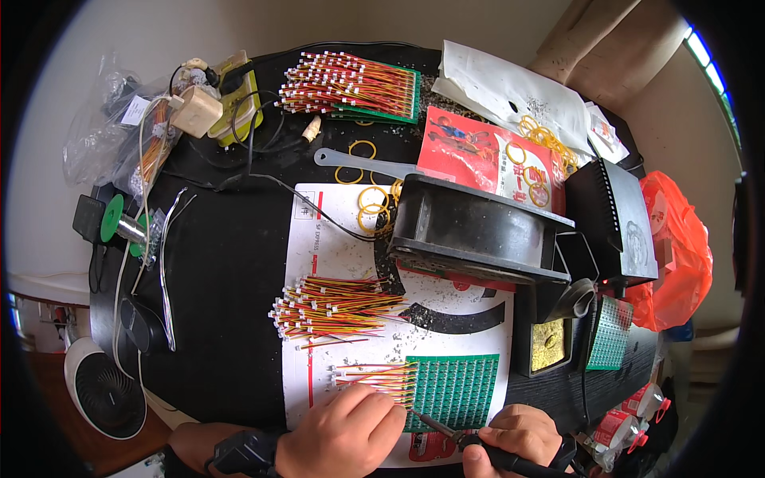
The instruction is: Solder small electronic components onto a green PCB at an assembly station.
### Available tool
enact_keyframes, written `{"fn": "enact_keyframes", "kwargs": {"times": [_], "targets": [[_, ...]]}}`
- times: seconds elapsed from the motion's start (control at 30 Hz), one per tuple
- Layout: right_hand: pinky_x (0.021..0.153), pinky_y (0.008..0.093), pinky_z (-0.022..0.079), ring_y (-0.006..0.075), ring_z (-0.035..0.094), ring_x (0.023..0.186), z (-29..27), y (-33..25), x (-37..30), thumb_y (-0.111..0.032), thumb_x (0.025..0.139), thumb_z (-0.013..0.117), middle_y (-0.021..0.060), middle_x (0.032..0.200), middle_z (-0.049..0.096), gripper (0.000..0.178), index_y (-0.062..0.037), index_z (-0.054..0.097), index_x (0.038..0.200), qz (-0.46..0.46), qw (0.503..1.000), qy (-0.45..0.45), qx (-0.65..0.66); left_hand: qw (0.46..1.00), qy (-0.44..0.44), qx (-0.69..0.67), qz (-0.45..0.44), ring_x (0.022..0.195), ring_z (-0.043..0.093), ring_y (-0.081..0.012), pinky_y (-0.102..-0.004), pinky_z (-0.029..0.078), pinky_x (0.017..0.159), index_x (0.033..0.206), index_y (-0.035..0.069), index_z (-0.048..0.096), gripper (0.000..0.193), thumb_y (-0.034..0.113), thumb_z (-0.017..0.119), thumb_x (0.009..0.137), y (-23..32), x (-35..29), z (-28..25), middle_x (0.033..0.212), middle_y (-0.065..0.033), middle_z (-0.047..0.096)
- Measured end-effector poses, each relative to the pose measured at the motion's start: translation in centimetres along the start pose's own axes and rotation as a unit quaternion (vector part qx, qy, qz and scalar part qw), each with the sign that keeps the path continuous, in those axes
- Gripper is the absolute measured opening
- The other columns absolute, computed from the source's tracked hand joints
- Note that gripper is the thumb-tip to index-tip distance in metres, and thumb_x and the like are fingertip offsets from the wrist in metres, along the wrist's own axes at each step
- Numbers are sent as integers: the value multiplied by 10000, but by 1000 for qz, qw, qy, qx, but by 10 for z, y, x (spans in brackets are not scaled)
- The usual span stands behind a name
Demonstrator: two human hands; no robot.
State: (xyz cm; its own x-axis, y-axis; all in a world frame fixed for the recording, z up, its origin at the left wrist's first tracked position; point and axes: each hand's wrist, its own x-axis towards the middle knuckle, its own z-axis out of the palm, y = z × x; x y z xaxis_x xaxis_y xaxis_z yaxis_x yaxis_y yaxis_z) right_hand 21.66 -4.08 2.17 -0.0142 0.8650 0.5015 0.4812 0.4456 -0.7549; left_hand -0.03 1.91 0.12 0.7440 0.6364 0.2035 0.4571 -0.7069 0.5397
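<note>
My right hand [522, 436] is closed around a soldering iron [442, 429], whose thin tip points left to the near left edge of a green circuit board [454, 386]. A row of red, yellow and dark wires [370, 374] with white connectors runs along that board's left edge. My left hand [343, 430] is curled over the nearest of these wires, fingertips pressed together close to the iron's tip. What the fingers pinch is hidden under them. Beyond the board lies a loose pile of similar wires [339, 309].
A black boxy fan [478, 227] stands behind the board. To the right are an iron stand with a yellow sponge [548, 346], a black station box [613, 223] and another green board [610, 334]. Wired boards [351, 88] lie far back; a solder spool [119, 223] sits left.
</note>
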Motion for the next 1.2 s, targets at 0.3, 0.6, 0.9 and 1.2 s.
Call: {"fn": "enact_keyframes", "kwargs": {"times": [0.3, 0.6, 0.9, 1.2], "targets": [[461, 333, 411, 220, 516, 543, -6, 19, -13, 121, 818, 679, 132, 794, 539, 299, -1, 682, 1091, -134, 990, -42, -15, 999, 24, -14, -21, 855, 640, -277, -365, 561, 765, 912, -17, 697, 143, 23, 683, 776, 0, -4, 2, 910, -110, 634], [472, 332, 409, 215, 510, 568, -7, 16, -20, 153, 818, 657, 133, 836, 536, 373, -55, 709, 1123, -90, 995, -45, -14, 998, 41, -42, -38, 879, 636, -305, -381, 553, 781, 902, -42, 671, 109, 1, 653, 802, 4, -5, 3, 908, -138, 626], [463, 334, 405, 212, 509, 546, -6, 17, -19, 140, 844, 645, 150, 859, 553, 367, -45, 689, 1158, -99, 994, -38, -17, 996, 18, -68, -48, 847, 643, -279, -370, 549, 774, 963, -11, 715, 163, -34, 676, 806, -1, -2, -6, 894, -116, 643], [483, 340, 416, 217, 519, 580, -5, 15, -22, 134, 863, 632, 165, 886, 552, 368, -51, 686, 1177, -76, 997, -26, -6, 999, 7, -24, -28, 880, 644, -287, -374, 558, 775, 949, -9, 707, 160, 20, 678, 795, -5, -3, -3, 939, -114, 635]]}}
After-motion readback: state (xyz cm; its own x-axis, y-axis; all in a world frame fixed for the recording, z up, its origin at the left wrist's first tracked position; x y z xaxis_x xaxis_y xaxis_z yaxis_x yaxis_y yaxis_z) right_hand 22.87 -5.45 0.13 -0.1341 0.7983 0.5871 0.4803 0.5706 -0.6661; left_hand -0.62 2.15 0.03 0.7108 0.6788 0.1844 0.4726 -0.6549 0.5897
